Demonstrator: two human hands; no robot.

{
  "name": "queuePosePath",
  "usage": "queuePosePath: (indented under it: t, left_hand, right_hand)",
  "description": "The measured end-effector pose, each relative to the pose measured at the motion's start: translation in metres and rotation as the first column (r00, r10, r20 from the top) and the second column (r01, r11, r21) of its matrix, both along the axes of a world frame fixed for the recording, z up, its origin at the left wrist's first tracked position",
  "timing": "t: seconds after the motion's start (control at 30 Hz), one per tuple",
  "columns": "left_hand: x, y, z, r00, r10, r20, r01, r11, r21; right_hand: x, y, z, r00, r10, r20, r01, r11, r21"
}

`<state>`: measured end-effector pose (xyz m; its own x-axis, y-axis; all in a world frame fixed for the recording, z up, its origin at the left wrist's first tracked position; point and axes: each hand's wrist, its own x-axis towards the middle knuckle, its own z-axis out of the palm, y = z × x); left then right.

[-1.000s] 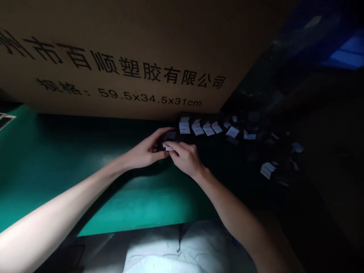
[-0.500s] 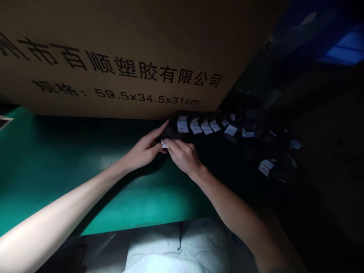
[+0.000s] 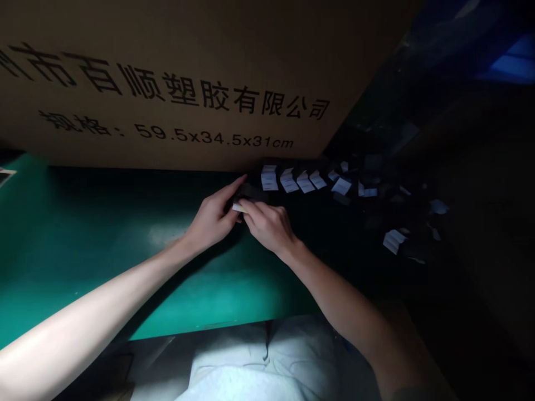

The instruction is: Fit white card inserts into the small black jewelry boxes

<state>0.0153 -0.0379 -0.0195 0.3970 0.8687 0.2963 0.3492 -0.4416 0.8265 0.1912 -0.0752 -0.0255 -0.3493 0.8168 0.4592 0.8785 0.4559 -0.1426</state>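
Observation:
Both hands meet over the green tabletop, just in front of the cardboard box. A small dark block-like piece (image 3: 253, 192) is in my left hand (image 3: 213, 218), whose fingers are closed round its left side. Its exact kind is too dark to make out. Between the fingertips of my right hand (image 3: 270, 224) is a small white folded paper (image 3: 238, 208) with a yellowish edge. The paper lies against the near side of the dark piece, close to my left fingers. Fingers hide part of both items.
Behind my hands stands a large printed cardboard box (image 3: 179, 150). A row of white folded papers (image 3: 288, 181) on dark pieces runs along its foot. More papers and dark pieces (image 3: 393, 241) lie scattered at the right on the green table (image 3: 104, 223).
The white paper has shifted slightly left in my right fingers, and a yellowish edge now shows on it. My hands stay together at the dark piece; the view has moved a little.

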Motion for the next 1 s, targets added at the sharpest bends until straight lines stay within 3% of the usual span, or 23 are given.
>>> queuePosePath:
  t: [0.1, 0.2, 0.37, 0.47, 0.57, 0.7, 1.0]
  left_hand:
    - [0.002, 0.0, 0.002, 0.999, 0.031, 0.026, -0.029, 0.998, -0.057]
    - [0.004, 0.003, 0.003, 0.985, 0.086, 0.148, -0.059, 0.982, -0.181]
    - [0.007, 0.01, 0.004, 0.924, 0.212, 0.317, -0.093, 0.931, -0.352]
    - [0.006, 0.011, 0.004, 0.935, 0.214, 0.283, -0.127, 0.946, -0.297]
    - [0.005, 0.01, 0.004, 0.96, 0.176, 0.219, -0.133, 0.971, -0.197]
    - [0.004, 0.01, 0.004, 0.979, 0.142, 0.144, -0.126, 0.986, -0.114]
    - [0.003, 0.008, 0.002, 0.987, 0.134, 0.092, -0.127, 0.989, -0.072]
  right_hand:
    - [-0.001, 0.0, 0.0, 0.999, 0.036, -0.034, -0.034, 0.999, 0.038]
    - [-0.001, -0.002, 0.003, 0.989, 0.09, -0.118, -0.073, 0.987, 0.143]
    - [0.001, -0.003, 0.005, 0.977, 0.088, -0.194, -0.032, 0.96, 0.278]
    - [0.001, -0.003, 0.003, 0.985, 0.056, -0.161, -0.025, 0.981, 0.19]
    - [0.0, -0.003, 0.003, 0.995, 0.021, -0.101, -0.02, 1.0, 0.01]
    - [-0.003, -0.005, 0.008, 0.999, -0.028, -0.031, 0.023, 0.987, -0.161]
    - [-0.006, -0.007, 0.016, 0.994, -0.099, 0.054, 0.108, 0.973, -0.205]
